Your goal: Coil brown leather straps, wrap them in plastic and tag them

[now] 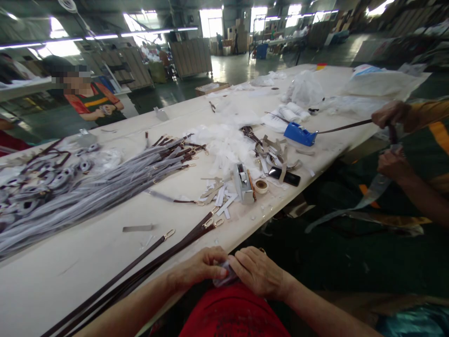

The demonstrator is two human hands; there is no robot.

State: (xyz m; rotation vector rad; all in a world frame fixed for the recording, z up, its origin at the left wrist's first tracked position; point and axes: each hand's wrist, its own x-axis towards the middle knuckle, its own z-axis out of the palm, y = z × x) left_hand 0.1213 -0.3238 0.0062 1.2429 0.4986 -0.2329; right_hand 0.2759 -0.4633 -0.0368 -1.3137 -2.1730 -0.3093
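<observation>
Grey-white bundle (220,282), filmy-looking, sits between both hands, just off the worktop (98,252) edge and in front of the red shirt (231,313). Left hand (205,266) pinches it, thumb on top. Right hand (254,271) is curled over its other side, fingers bent, apparently gripping too.

Handling, my read: light, soft, squashy, outer skin likely slippery. Doesn't look fragile, but could spring loose if one side is let go. Best hold is at the two sides, thumb over the top, light squeeze.

Around the hands: brown straps (189,239) with metal hooks lie on the worktop just beyond and left of the left hand. Tape dispenser (244,185) and tape roll (261,186) are straight ahead of the right hand, phone (285,176) a bit farther and to its right. Wrapped straps (115,187) are piled well beyond the left hand.

Hard to see: most of the bundle is under fingers, so contents and underside are unknown. Right fingertips hidden. Strap tails run out of frame, lower left. Can't tell if the bundle touches the shirt.
</observation>
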